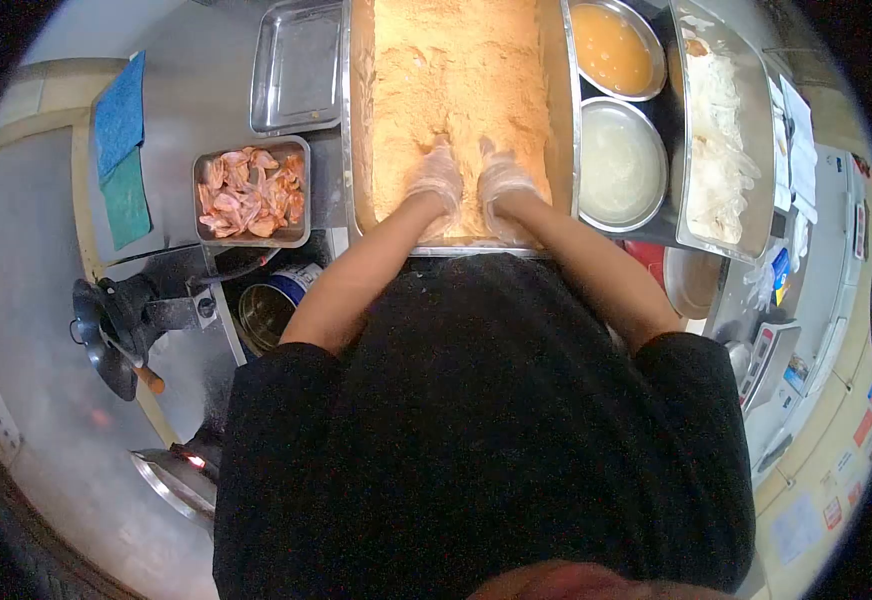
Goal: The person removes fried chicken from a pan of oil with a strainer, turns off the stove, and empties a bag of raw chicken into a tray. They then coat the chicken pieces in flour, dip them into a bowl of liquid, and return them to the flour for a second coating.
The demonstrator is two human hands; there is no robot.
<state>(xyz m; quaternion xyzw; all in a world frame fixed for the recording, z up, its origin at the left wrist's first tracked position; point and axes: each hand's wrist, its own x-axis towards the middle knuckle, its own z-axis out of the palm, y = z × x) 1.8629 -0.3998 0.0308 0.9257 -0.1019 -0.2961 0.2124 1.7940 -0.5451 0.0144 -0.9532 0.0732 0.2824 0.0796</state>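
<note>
A deep metal tray (pixel 354 215) is filled with orange-tan breading powder (pixel 461 75). Both my hands wear clear plastic gloves and push down into this powder near the tray's front end. My left hand (pixel 438 180) is on the left, its fingers sunk in the powder. A short gap to the right, my right hand (pixel 503 178) is dug in the same way. The powder hides the fingers, and I cannot see whether anything is under or between them.
On the left stand a tray of raw chicken pieces (pixel 253 192) and a shallow metal tray (pixel 296 70). On the right are a bowl of orange liquid (pixel 611 50), a bowl of pale liquid (pixel 621 163) and a tray of white flour (pixel 718 170). A wok (pixel 106 340) sits lower left.
</note>
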